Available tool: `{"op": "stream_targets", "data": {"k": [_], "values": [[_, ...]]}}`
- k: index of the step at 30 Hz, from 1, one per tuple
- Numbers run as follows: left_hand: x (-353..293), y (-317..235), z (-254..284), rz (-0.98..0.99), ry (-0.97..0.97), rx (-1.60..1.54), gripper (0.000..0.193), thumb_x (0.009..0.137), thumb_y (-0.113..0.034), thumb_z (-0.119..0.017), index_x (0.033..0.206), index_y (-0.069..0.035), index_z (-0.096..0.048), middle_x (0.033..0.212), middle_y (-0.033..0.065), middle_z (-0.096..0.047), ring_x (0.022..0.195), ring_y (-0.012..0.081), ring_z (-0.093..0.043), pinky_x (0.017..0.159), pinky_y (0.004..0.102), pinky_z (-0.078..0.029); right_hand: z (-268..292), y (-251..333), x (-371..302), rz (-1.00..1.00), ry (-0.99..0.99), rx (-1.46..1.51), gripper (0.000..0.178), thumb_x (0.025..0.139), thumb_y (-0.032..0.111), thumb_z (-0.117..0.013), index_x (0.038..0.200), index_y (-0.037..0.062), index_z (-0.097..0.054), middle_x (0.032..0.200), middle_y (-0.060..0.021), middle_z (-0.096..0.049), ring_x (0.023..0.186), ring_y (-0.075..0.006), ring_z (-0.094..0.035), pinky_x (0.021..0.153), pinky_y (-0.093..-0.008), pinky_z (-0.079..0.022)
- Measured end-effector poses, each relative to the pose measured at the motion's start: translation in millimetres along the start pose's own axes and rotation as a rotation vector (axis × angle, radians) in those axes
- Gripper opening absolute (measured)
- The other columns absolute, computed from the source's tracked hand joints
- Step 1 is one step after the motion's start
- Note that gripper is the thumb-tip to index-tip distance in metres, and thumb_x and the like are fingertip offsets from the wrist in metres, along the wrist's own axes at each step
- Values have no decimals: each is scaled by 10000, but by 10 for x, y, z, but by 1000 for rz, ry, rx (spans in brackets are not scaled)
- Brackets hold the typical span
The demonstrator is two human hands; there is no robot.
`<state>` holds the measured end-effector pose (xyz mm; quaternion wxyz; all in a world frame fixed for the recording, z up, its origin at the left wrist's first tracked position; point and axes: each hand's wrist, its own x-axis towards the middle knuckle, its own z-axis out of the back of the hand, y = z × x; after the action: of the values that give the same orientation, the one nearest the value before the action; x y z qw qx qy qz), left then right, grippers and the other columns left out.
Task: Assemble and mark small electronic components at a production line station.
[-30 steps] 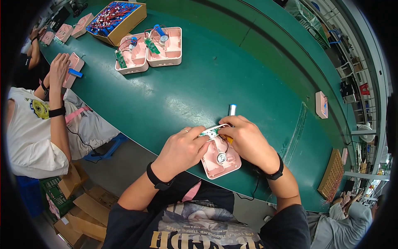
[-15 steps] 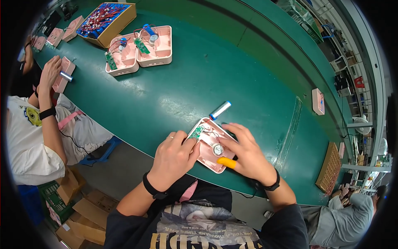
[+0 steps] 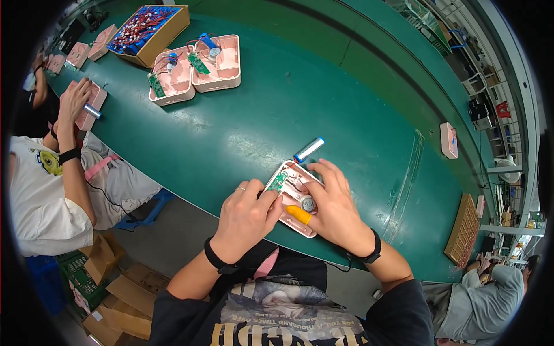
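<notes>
A pale pink plastic housing [image 3: 297, 226] lies tilted on the green table in front of me, its hollow side up. My left hand [image 3: 247, 212] closes on its left wall, fingertips at the small green circuit board [image 3: 278, 182] inside. My right hand [image 3: 339, 214] reaches over the right wall, a yellow finger cot [image 3: 298, 215] on its thumb. Between that thumb and the index finger sits a round silver part [image 3: 308, 203], seemingly pinched; thin wires run close by. A blue-and-silver cylindrical battery [image 3: 309, 150] rests on the table beyond the housing, joined by a red wire.
Two pink housings [image 3: 216, 82] with boards and wires stand at the far left. Behind them is a cardboard box [image 3: 180, 26] of blue wired batteries. Another pink housing [image 3: 449, 140] and a brown partitioned tray [image 3: 461, 230] are at right. A co-worker's hand [image 3: 74, 99] works at left.
My right thumb has shifted left and up across the housing. The round silver part has moved slightly up and right and now sits tilted differently. My left hand stays at the board.
</notes>
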<state>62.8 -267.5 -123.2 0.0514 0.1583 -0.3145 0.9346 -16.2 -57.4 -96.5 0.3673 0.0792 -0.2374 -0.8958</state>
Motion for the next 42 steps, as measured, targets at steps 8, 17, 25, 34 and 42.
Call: {"op": "stream_targets", "data": {"k": [8,17,25,34,42], "values": [[-5,23,2,4,-13,-11,111,896,-114,-821,882,-49,-732,868,82,-565,759,251,-650,624,382,-561,171,6,-16,75,118,-79,485,833,301,-918,1212,28,-787,1593,-219,-522,1515,-503,-442,1198,-566,-431],[12,15,15,34,3,-45,99,883,-87,-836,912,-35,-758,891,86,-615,774,280,-662,659,406,-549,268,-76,-116,-18,87,27,490,855,296,-905,1250,37,-774,1564,-214,-558,1520,-448,-464,1213,-536,-429],[-17,92,27,146,-56,-183,85,912,-79,-817,915,-6,-773,892,102,-663,738,284,-681,641,397,-547,315,-570,-414,-318,55,927,521,966,60,-730,1475,1,-636,1588,-155,-570,1469,-310,-557,1180,-445,-482],[-52,172,-2,183,-67,-299,75,949,-41,-794,945,31,-769,920,112,-691,672,214,-686,613,336,-536,38,-536,-182,-355,280,1173,545,1033,-44,-625,1570,22,-558,1517,-118,-659,1342,-252,-662,1120,-384,-532],[-41,200,22,255,-70,-374,78,947,-34,-795,955,38,-768,928,111,-697,665,206,-677,607,329,-535,192,-568,-47,-125,297,521,214,1002,30,-688,1207,1,-741,1211,-149,-729,1060,-346,-718,929,-422,-576]]}}
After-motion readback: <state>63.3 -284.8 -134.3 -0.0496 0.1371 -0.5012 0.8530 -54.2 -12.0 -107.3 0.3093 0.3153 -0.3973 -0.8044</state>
